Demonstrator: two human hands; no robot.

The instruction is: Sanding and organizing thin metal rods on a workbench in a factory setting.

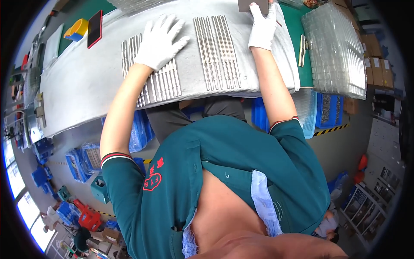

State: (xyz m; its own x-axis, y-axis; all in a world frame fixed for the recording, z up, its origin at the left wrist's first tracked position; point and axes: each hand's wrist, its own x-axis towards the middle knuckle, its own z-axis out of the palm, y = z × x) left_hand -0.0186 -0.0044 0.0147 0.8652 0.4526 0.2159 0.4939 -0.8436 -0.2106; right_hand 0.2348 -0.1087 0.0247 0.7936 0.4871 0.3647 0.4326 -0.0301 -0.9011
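My left hand (160, 42), in a white glove, lies flat with fingers spread on a row of slim metal rods (166, 84). It covers the upper middle of that row. To its right, a second row of similar shiny rods (216, 52) lies side by side on the grey-white cloth (86, 82). My right hand (263, 28), also in a white glove, grips a dark grey-brown flat plate (246, 5) at the far right of the cloth. The plate is cut off by the picture's upper edge, and some of that hand's fingers are hidden.
A red-edged phone (95, 29) and a yellow tape dispenser (76, 29) sit at the far left. Stacked clear plastic trays (334, 49) stand on the right, beside a small metal piece (301, 51) on the green tabletop (307, 71). Blue bins (330, 110) are below the table.
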